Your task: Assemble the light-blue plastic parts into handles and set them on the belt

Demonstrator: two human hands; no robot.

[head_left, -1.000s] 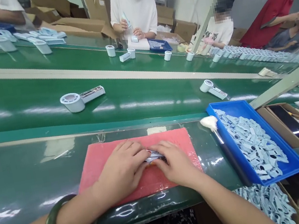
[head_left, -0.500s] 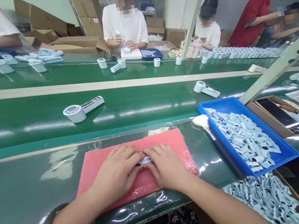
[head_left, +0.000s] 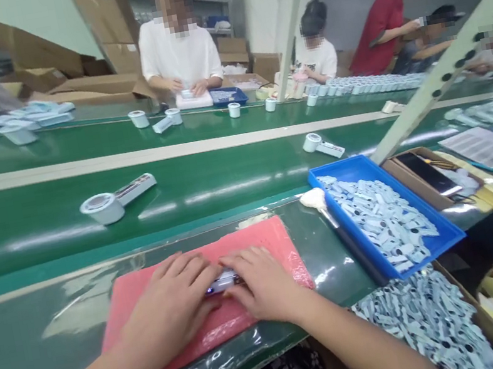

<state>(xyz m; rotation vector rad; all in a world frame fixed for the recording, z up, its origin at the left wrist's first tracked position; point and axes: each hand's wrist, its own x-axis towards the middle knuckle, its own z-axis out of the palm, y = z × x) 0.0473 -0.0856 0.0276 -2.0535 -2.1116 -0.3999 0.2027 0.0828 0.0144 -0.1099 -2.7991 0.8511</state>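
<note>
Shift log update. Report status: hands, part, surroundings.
Left hand and right hand both pressing small part on pink mat. Blue tray right of mat. Nothing blocking.

No lettering, number or brand can be read anywhere in the frame. The printed white sheet (head_left: 473,146) at the right edge bears lines of print, but they are too blurred to make out.

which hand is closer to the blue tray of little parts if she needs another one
Right, probably. The right hand lies on the pink mat on the side toward the blue tray; the left hand sits farther away. Both are pressed on a small part.
</note>
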